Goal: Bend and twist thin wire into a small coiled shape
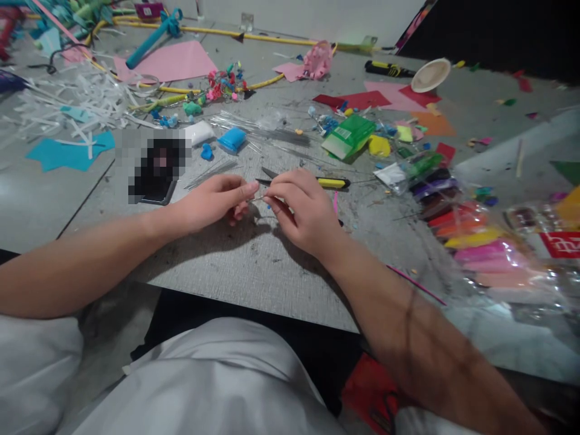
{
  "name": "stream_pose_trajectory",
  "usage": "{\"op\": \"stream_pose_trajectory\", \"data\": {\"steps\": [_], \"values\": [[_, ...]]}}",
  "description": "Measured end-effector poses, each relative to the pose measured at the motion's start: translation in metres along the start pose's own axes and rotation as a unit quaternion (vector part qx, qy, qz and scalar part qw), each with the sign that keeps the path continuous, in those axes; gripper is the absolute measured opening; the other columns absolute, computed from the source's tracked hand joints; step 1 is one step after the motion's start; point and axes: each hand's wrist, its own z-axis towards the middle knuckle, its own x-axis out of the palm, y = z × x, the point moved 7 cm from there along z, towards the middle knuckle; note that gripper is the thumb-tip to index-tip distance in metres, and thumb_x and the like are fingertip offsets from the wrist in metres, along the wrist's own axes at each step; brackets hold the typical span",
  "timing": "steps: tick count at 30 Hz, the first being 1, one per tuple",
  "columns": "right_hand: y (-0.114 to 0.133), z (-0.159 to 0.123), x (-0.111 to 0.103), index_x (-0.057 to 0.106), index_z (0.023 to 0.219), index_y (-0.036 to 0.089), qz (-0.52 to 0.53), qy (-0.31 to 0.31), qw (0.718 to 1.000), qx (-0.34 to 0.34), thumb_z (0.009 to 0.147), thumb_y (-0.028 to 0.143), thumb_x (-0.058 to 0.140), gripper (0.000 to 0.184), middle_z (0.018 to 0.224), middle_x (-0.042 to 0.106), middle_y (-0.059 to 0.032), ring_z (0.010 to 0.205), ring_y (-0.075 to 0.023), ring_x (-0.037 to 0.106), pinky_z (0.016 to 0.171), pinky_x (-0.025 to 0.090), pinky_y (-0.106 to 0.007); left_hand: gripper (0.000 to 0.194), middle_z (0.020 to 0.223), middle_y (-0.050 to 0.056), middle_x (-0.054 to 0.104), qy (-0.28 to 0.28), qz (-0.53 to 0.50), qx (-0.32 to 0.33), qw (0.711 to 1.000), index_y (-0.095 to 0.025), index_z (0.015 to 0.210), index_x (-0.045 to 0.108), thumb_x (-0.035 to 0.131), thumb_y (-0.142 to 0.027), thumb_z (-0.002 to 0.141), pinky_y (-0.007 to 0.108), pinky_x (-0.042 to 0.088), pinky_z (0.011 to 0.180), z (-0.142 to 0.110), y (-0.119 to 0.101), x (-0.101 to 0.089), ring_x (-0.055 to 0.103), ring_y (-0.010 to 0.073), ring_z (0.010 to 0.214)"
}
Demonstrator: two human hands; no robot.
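Note:
My left hand (pixel 222 198) and my right hand (pixel 301 208) meet above the grey table, fingertips almost touching. Each is closed in a pinch on a thin wire-like piece (pixel 260 198), mostly hidden by the fingers. Behind my right hand lie scissors or a similar bladed tool (pixel 267 173) and a yellow-and-black cutter (pixel 334 183). Left of my left hand is a phone (pixel 158 190), partly blurred out. Thin straight wires (pixel 212 174) lie just behind my left hand, near a blue clay packet (pixel 232 139) and a small blue lump (pixel 206 151).
White paper strips (pixel 90 99), pink paper (pixel 176 63) and a yellow tube (pixel 208 30) cover the back left. A green packet (pixel 348 136) and a white bowl (pixel 430 75) stand farther back. Coloured clay packets (pixel 480 241) crowd the right. The table's front edge (pixel 254 308) runs before my lap.

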Motion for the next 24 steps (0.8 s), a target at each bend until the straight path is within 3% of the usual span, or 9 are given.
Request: {"op": "stream_pose_trajectory", "data": {"steps": [4, 10, 14, 17, 20, 24], "values": [[0.009, 0.0, -0.003, 0.081, 0.114, 0.029, -0.055, -0.01, 0.997, -0.043, 0.117, 0.029, 0.064, 0.017, 0.115, 0.083, -0.0102, 0.107, -0.0324, 0.075, 0.101, 0.066, -0.056, 0.034, 0.083, 0.002, 0.07, 0.015, -0.18, -0.075, 0.981, -0.018, 0.09, 0.075, 0.101, -0.04, 0.09, 0.025, 0.056, 0.068, 0.0, 0.011, 0.006, 0.066, 0.0112, 0.073], [0.004, 0.003, -0.003, 0.083, 0.109, 0.031, -0.027, 0.04, 0.997, 0.055, 0.115, 0.034, 0.067, 0.017, 0.126, 0.079, -0.0126, 0.12, -0.0348, 0.072, 0.115, 0.061, -0.058, 0.034, 0.085, -0.002, 0.073, -0.047, -0.193, -0.066, 0.978, -0.02, 0.106, 0.073, 0.098, -0.011, 0.085, 0.028, 0.062, 0.08, 0.003, 0.01, -0.006, 0.07, 0.0107, 0.08], [-0.003, 0.002, -0.002, 0.084, 0.101, 0.031, 0.016, 0.051, 0.994, 0.099, 0.11, 0.038, 0.073, 0.016, 0.132, 0.075, -0.0116, 0.125, -0.0342, 0.071, 0.117, 0.061, -0.056, 0.033, 0.089, -0.001, 0.077, -0.071, -0.135, -0.006, 0.988, -0.02, 0.105, 0.073, 0.098, -0.016, 0.084, 0.035, 0.065, 0.086, 0.0, 0.001, -0.01, 0.073, 0.0141, 0.084], [-0.015, -0.001, 0.0, 0.084, 0.098, 0.03, 0.077, 0.035, 0.983, 0.161, 0.107, 0.04, 0.078, 0.015, 0.142, 0.074, -0.0114, 0.128, -0.0322, 0.071, 0.106, 0.067, -0.049, 0.035, 0.088, -0.001, 0.08, -0.087, -0.091, 0.031, 0.992, -0.021, 0.102, 0.073, 0.1, -0.018, 0.08, 0.038, 0.063, 0.088, -0.002, -0.004, -0.013, 0.075, 0.0163, 0.087], [-0.022, -0.004, 0.008, 0.083, 0.097, 0.029, 0.166, 0.041, 0.962, 0.212, 0.106, 0.044, 0.081, 0.017, 0.124, 0.081, -0.0092, 0.115, -0.0284, 0.075, 0.092, 0.068, -0.042, 0.035, 0.089, -0.001, 0.082, -0.097, -0.038, 0.058, 0.993, -0.023, 0.102, 0.073, 0.101, -0.024, 0.081, 0.04, 0.062, 0.087, -0.003, -0.008, -0.016, 0.076, 0.0188, 0.089], [-0.027, -0.007, 0.014, 0.075, 0.098, 0.029, 0.276, -0.003, 0.921, 0.275, 0.094, 0.053, 0.097, 0.033, 0.101, 0.083, -0.0043, 0.097, -0.0251, 0.078, 0.095, 0.069, -0.045, 0.035, 0.092, 0.002, 0.084, -0.085, -0.013, 0.073, 0.994, -0.022, 0.102, 0.072, 0.099, -0.026, 0.081, 0.044, 0.064, 0.089, -0.001, -0.011, -0.017, 0.078, 0.0205, 0.089]]}}
